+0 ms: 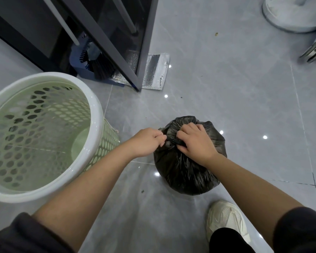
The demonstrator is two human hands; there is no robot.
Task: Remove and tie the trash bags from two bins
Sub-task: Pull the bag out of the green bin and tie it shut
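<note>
- Black plastic trash bag point(188, 172), full and rounded, standing on the grey tiled floor point(226, 99); gathered neck uppermost, right at the fingers.
- Left hand point(145, 142): fingers point(161, 138) curled tight together, pinching the bunched plastic on the left side of the neck.
- Right hand point(196, 143): fingers point(185, 136) bent and clamped down over the top of the gathered neck, knuckles up, heel of the hand over the bag's right shoulder.
- Two sets of fingers very close, only a twist of black plastic between them.
- Bag body below the fingers and nearer the person, bulging out past the right wrist.
- Knot finished or not: cannot tell, neck hidden under the fingers.
- Left of the left fingers, apart from the bag: pale green perforated bin point(97, 115) with a white rim, upright, inner wall and round base in plain view.
- Beyond the fingers: dark-framed glass door point(117, 52); behind the glass, a black-bristled brush point(100, 67) in a blue dustpan point(80, 67).
- Silver foil pouch point(158, 70) flat on the floor at the foot of the door frame.
- Far beyond and right of the right fingers: white round base point(290, 19) at the top corner.
- Near side of the fingers: cream shoe point(224, 220) on the floor just short of the bag.
- Dark sleeves point(26, 232) pushed up both forearms.
</note>
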